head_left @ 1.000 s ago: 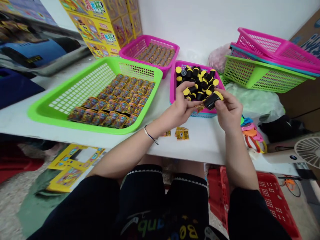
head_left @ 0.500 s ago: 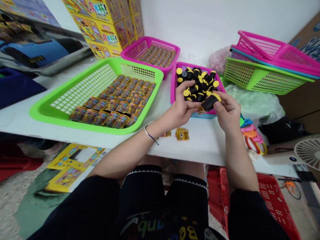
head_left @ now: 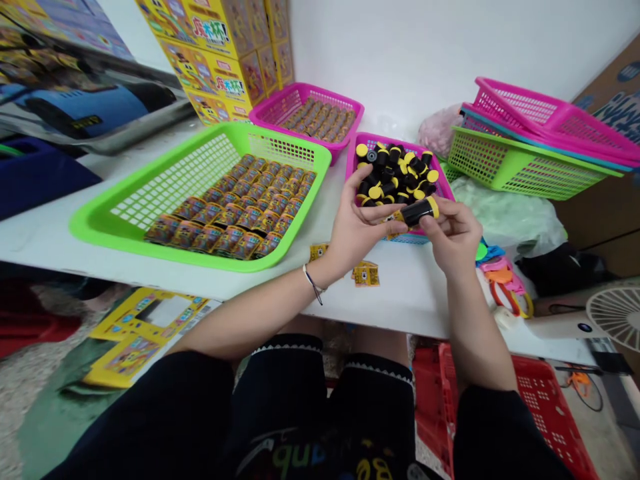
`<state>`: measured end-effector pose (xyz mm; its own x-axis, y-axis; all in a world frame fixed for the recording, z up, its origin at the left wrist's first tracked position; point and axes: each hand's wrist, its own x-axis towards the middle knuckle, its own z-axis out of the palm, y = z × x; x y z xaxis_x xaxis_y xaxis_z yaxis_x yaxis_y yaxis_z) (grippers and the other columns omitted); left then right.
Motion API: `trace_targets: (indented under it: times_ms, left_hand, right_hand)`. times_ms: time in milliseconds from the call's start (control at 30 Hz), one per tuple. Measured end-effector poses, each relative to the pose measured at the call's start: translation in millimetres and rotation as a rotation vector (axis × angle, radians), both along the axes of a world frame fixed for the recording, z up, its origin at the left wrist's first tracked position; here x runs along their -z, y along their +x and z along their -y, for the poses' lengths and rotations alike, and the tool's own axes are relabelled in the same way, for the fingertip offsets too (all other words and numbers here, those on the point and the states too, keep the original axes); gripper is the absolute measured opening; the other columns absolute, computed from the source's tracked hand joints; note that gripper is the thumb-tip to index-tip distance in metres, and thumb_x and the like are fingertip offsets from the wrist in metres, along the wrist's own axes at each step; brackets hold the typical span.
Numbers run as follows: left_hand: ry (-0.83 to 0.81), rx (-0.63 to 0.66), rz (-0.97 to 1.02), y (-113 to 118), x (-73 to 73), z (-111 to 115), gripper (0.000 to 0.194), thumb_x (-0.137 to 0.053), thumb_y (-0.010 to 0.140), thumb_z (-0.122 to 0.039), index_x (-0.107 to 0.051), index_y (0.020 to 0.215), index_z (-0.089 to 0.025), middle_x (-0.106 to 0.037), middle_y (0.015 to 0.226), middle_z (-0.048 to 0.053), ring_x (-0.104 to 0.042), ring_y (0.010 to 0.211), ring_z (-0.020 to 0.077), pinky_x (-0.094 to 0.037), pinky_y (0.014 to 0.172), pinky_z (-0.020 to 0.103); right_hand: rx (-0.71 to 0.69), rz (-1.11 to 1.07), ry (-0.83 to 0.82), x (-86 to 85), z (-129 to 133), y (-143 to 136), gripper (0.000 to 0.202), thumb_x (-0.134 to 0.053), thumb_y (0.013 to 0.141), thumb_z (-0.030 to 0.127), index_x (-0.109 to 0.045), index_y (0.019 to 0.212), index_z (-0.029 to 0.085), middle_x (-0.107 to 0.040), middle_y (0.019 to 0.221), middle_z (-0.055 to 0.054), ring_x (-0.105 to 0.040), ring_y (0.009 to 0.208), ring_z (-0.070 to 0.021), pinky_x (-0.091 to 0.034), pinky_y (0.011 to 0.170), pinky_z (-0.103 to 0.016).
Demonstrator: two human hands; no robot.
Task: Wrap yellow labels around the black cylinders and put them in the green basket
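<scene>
1. The right hand (head_left: pixel 453 230) pinches a black cylinder with a yellow cap (head_left: pixel 417 212) by its capped end, level above the surface (head_left: pixel 410 287), just in front of the small pink basket (head_left: pixel 350 170).
2. The left hand (head_left: pixel 357 227) closes on its other end and a yellow sticker (head_left: pixel 395 217), seemingly to steady both.
3. That basket holds loose black-and-yellow cylinders (head_left: pixel 395 177).
4. The green basket (head_left: pixel 125 230) holds rows of wrapped cylinders (head_left: pixel 240 210); so does the far pink basket (head_left: pixel 305 107).

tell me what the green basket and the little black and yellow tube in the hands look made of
Green basket: moulded plastic, going by its bright uniform colour, grid of holes and slightly shiny rim. Black and yellow tube, held between left hand and right hand: probably hard plastic, a smooth black body with a sheen and a yellow end cap.
</scene>
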<state>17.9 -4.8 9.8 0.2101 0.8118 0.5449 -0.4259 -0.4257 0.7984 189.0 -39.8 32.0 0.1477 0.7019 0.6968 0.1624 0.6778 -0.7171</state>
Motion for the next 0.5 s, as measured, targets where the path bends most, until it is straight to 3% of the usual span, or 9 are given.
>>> trace_targets:
  times_ms: [133, 367, 500]
  left_hand:
    - [0.109, -0.092, -0.032, -1, 2.7, 4, 0.105, -0.086, 0.072, -0.05, -0.021, 0.152, -0.036, -0.068, 0.129, 0.008, -0.074, 0.111, 0.0274, -0.065, 0.086, 0.036]
    - [0.382, -0.182, -0.223, -14, 1.9, 2, 0.078, -0.081, 0.08, -0.046, -0.036, 0.144, -0.033, -0.069, 0.129, 0.006, -0.073, 0.113, 0.0225, -0.06, 0.103, 0.041]
    - [0.389, -0.187, -0.368, -20, -5.2, -3, 0.071, -0.079, 0.083, -0.045, -0.041, 0.141, -0.03, -0.061, 0.141, 0.009, -0.071, 0.117, 0.0229, -0.063, 0.095, 0.034]
  right_hand:
    - [-0.01, 0.03, -0.03, -2.6, 4, 0, 0.031, -0.086, 0.073, 0.045, -0.071, 0.093, 0.027, -0.077, 0.103, 0.0, -0.075, 0.078, -0.0129, -0.065, 0.063, -0.024]
    - [-0.065, 0.128, -0.033, 2.8, 2, 3, 0.03, -0.086, 0.073, 0.041, -0.064, 0.087, 0.026, -0.073, 0.106, -0.001, -0.074, 0.093, -0.0145, -0.064, 0.073, -0.025]
    - [-0.128, 0.167, -0.056, 6.6, -2, 2, 0.024, -0.078, 0.082, 0.041, -0.065, 0.098, 0.029, -0.072, 0.113, -0.002, -0.073, 0.101, -0.0157, -0.065, 0.084, -0.031]
